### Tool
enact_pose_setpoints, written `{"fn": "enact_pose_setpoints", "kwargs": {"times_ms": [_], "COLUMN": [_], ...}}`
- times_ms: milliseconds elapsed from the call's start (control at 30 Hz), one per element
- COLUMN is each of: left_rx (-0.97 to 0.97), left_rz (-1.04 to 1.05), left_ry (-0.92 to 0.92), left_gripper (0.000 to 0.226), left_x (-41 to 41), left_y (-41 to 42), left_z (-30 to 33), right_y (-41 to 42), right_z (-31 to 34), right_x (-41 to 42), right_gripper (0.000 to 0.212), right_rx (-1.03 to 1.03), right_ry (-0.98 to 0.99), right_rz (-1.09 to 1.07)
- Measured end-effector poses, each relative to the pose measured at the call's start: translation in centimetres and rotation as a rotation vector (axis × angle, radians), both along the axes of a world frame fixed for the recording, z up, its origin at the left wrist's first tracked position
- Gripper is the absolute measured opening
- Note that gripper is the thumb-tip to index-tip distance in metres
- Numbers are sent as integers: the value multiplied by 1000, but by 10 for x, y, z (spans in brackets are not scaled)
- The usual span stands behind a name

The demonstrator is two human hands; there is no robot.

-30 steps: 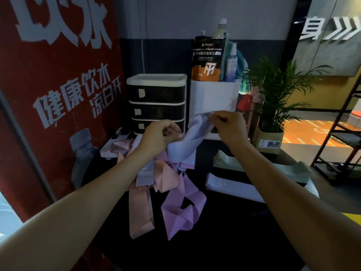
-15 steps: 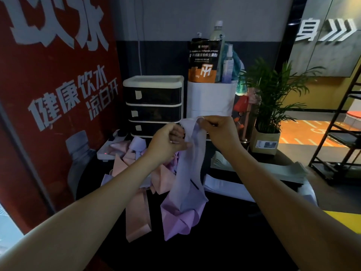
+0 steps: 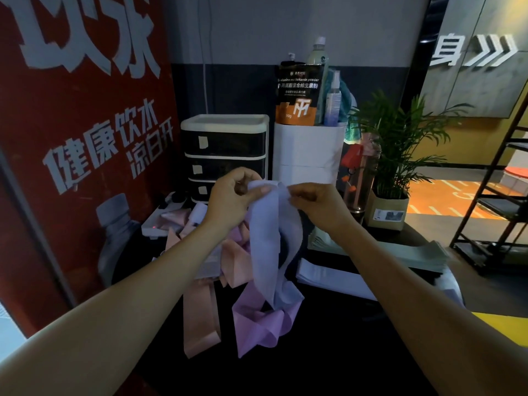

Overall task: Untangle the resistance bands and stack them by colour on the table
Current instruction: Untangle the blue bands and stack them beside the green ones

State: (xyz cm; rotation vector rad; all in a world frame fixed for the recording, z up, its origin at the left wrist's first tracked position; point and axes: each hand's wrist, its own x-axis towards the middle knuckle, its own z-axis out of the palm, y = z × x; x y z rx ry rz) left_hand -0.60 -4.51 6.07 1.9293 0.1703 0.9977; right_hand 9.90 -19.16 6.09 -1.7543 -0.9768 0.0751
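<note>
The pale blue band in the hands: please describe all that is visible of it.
The pale blue band is a wide, flat strip of thin, stretchy-looking material. The left hand and the right hand pinch its top edge. It hangs down as a loop, and its lower end lies against the purple band on the black table.

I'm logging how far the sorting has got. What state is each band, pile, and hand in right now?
Pale lavender-blue resistance band: lifted, hanging from both hands.
Left hand: pinching the band's top edge.
Right hand: pinching the same edge.
Purple band: twisted, lying on the black table.
Pink bands: loose, still in the tangle.
Pale flat stacks: laid neatly at the right.
</note>
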Motion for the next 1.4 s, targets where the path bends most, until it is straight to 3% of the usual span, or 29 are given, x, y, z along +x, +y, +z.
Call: {"fn": "enact_pose_setpoints", "kwargs": {"times_ms": [167,400,567,667,733,867,1000,1133,1400], "left_rx": [113,81,-53,-194,-312,-428,-381,-296,-211], "left_rz": [75,13,-69,-190,-255,-270,-253,-296,-173], "left_ry": [19,43,109,206,205,168,145,177,111], "left_gripper": [25,21,8,38,45,22,22,18,21], "left_x": [2,-4,-5,-4,-5,-6,-10,-12,-13], "left_y": [1,-8,-13,-21,-24,-19,-12,-12,-9], "left_z": [11,22,13,16,23,35,45,52,49], "right_y": [4,5,1,2,3,2,2,5,-2], "right_z": [15,22,24,27,30,34,34,31,28], "right_x": [-16,-9,-8,-19,-26,-27,-21,-26,-27], "right_gripper": [22,11,12,11,13,18,19,27,14], "right_rx": [60,126,163,137,99,90,183,104,26], "right_ry": [-62,-90,-103,-136,-180,-178,15,75,95], "right_rz": [104,-70,-169,-36,60,141,117,235,193]}}
